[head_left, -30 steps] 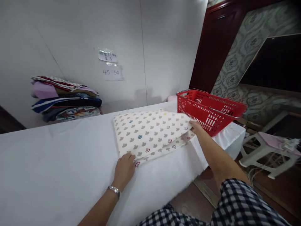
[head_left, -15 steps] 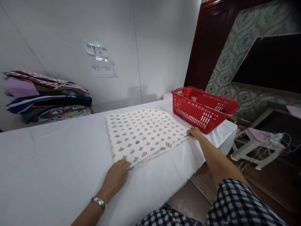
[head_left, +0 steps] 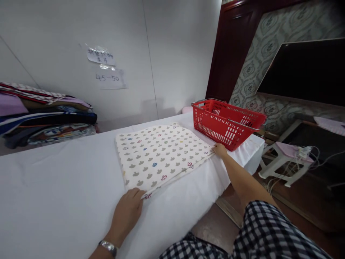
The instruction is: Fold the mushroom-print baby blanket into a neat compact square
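Observation:
A folded white cloth (head_left: pixel 161 154) printed with grey, red and blue mushroom shapes lies flat on the white-covered table (head_left: pixel 67 180). My left hand (head_left: pixel 128 208), with a silver bracelet at the wrist, is closed on the cloth's near left corner. At the near right corner, my right hand (head_left: pixel 220 150) pinches the cloth's edge, close to the red basket. The layers along the near edge lie slightly apart. My fingertips are partly hidden by my hands and the fabric.
A red plastic basket (head_left: pixel 210 124) with metal handles stands at the table's right end. Folded clothes (head_left: pixel 48 115) are piled at the left against the wall. Right of the table is a pink-topped white stool (head_left: pixel 289 154) with cables; a dark screen (head_left: pixel 307 72) hangs behind it.
The view has turned slightly right, so everything sits a little further left. Both hands keep hold of the cloth's near corners, and the cloth looks much the same.

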Demonstrator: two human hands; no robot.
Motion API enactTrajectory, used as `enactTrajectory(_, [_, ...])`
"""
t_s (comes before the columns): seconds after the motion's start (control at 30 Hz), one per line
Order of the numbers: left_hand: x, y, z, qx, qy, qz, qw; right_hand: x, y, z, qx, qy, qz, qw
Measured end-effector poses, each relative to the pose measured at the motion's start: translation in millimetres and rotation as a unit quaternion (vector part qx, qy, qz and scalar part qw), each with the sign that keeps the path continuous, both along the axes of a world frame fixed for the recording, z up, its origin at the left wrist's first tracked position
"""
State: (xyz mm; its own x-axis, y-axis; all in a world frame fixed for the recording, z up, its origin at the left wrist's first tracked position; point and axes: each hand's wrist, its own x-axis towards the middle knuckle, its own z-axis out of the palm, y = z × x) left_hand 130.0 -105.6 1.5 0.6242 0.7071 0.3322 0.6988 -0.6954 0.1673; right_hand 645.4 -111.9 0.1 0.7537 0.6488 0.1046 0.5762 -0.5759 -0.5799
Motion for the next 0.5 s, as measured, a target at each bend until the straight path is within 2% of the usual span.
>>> enactTrajectory(0.1, [-4.1, -3.0, 0.0, -0.014, -0.004, 0.021, 1.000, 0.3, -2.3, 0.4, -0.001, -0.012, -0.001, 1.000])
enactTrajectory(0.23, [-5.1, -6.5, 1.1, -0.016, -0.020, 0.011, 1.000, 0.3, -4.6, 0.6, 0.011, -0.009, -0.007, 1.000])
enactTrajectory(0.4, [-2.5, -9.2, 2.0, -0.066, 0.030, 0.029, 0.997, -1.0, -5.2, 1.5, 0.008, 0.011, -0.010, 1.000])
enactTrajectory(0.5, [5.0, -9.9, 5.7, -0.049, 0.060, 0.037, 0.996, -0.8, -4.6, 4.8, 0.001, 0.024, -0.007, 1.000])
